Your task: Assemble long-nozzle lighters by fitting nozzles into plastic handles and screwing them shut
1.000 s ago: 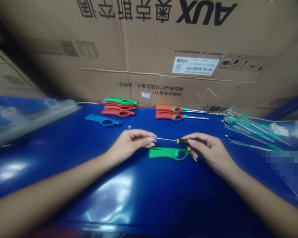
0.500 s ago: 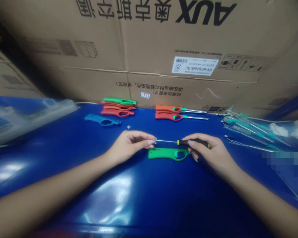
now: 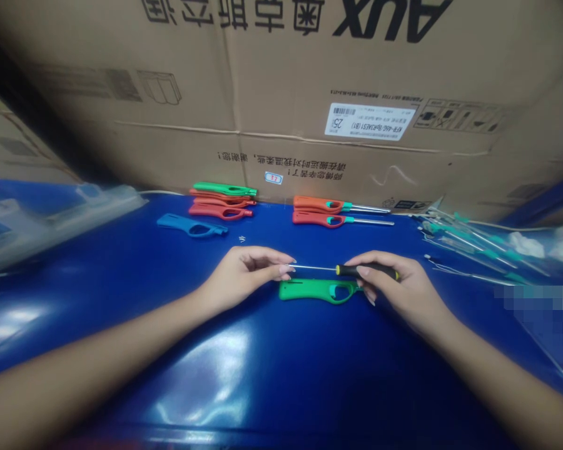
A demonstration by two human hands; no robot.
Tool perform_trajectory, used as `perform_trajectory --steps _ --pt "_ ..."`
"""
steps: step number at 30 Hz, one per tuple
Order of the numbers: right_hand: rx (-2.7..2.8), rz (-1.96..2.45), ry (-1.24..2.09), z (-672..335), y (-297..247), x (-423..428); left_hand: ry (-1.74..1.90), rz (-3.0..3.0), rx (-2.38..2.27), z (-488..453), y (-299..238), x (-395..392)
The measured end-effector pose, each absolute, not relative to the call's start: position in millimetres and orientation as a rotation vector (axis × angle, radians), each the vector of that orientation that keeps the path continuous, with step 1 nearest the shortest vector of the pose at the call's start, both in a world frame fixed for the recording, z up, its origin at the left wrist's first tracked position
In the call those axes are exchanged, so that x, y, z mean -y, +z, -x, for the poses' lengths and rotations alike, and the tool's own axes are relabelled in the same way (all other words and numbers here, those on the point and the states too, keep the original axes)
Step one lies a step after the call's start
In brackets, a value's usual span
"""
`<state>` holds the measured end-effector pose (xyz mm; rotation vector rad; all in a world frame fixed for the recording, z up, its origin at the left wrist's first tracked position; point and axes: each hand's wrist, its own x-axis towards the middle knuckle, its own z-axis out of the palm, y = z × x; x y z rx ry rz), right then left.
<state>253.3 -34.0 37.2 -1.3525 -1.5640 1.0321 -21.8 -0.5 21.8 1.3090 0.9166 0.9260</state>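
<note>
A screwdriver (image 3: 312,268) with a black and yellow handle lies level in my right hand (image 3: 390,275), its thin shaft pointing left. The fingers of my left hand (image 3: 253,269) are pinched together at the shaft's tip; whatever is between them is too small to make out. Just below the shaft, a green lighter body (image 3: 307,290) with a teal trigger rests on the blue table. Its right end is partly covered by my right fingers. A few tiny pale pieces, perhaps screws (image 3: 242,239), lie beyond my left hand.
Behind them stands a large cardboard box (image 3: 272,81). Against it are a blue lighter shell (image 3: 192,225), stacked red and green shells (image 3: 220,211), and two lighters with metal tubes (image 3: 342,219). Wired metal tubes (image 3: 478,244) lie right, a clear plastic bag (image 3: 75,228) left.
The camera view has shifted very slightly. Both hands and the screwdriver keep nearly the same pose, and the green lighter body lies where it was.
</note>
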Motion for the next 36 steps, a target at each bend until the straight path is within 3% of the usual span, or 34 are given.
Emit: perform_trajectory --steps 36 --pt "1.579 1.404 0.936 -253.9 39.6 35.1 0.909 -1.354 -0.807 21.9 14.8 0.3"
